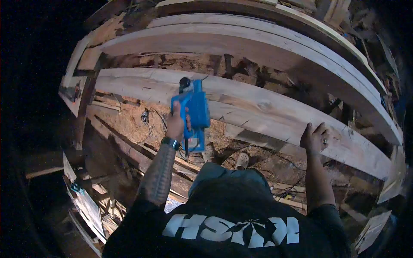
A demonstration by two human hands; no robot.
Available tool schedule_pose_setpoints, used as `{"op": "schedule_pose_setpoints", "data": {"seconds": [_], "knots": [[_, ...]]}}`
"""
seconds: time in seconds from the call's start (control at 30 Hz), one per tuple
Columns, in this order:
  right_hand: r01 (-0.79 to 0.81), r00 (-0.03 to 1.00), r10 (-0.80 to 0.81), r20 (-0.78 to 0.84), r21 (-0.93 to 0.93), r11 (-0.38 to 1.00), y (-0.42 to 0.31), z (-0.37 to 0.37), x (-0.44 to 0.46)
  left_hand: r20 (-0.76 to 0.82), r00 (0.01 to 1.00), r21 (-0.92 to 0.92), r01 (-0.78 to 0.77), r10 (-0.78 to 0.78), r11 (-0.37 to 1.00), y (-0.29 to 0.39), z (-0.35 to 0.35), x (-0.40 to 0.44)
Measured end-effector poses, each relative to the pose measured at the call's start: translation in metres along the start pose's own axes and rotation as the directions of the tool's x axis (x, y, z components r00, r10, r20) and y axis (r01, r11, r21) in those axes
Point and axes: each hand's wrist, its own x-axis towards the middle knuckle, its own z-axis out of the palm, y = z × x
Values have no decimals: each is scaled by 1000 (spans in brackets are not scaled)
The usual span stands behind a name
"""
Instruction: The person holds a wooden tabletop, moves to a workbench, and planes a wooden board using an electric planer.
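My left hand (175, 122) is wrapped round the handle of a blue electric hand planer (198, 107), with a dark round knob at its far end. The planer overlaps the near edge of a long, pale wooden plank (258, 105); whether its base touches the wood is hard to tell. Over to the right, my right hand (314, 138) is at the plank's near edge with its fingers apart and nothing held. A ring shows on one finger.
Thick pale beams (241, 45) lie across the far side. Wood shavings (133, 120) cover the ground, where a dark cord (148, 118) lies. Loose boards (90, 206) are at the lower left. My shoes (242, 161) stand close to the plank.
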Motion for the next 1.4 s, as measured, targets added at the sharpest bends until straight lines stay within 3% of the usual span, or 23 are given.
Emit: {"op": "schedule_pose_setpoints", "data": {"seconds": [0.13,0.27,0.3,0.37,0.43,0.47,0.63,0.9,1.1,1.13,1.2,1.3,1.4], "knots": [[-2,1000,2,14,0,1000,0,2,4,-24,1000,34,-19,20,999,12,9,10],[75,997,-75,-23,14,997,3,16,8,84,996,30,-23,20,999,28,7,64],[277,961,-277,-24,10,961,-3,24,7,90,996,44,-20,16,999,32,7,67],[538,841,-535,75,-16,843,-31,30,8,94,995,37,-24,21,999,28,5,58],[754,646,-755,118,60,654,-84,19,-11,103,994,7,-44,43,999,16,3,38],[770,636,-764,106,-19,638,-105,22,-21,135,991,-42,-19,25,999,4,-2,29],[732,680,-730,66,-10,681,-128,1,-42,34,999,15,24,-24,1000,-14,-16,-32],[732,680,-731,61,-6,681,-126,1,-43,107,994,67,-9,2,998,31,13,58],[765,638,-758,132,5,644,-101,5,-6,119,993,33,0,-4,999,3,-2,-1],[736,675,-723,148,-62,674,-100,-3,-5,128,992,45,12,-18,999,-2,-5,-26],[727,684,-721,112,-18,686,-100,-15,-11,131,990,14,46,-47,999,-16,-10,-58],[742,669,-740,70,-4,671,-94,-3,-11,144,985,-46,104,-96,994,-15,-1,-63],[733,678,-733,58,22,680,-97,-15,-12,129,991,29,33,-36,999,-5,22,-25]]}}
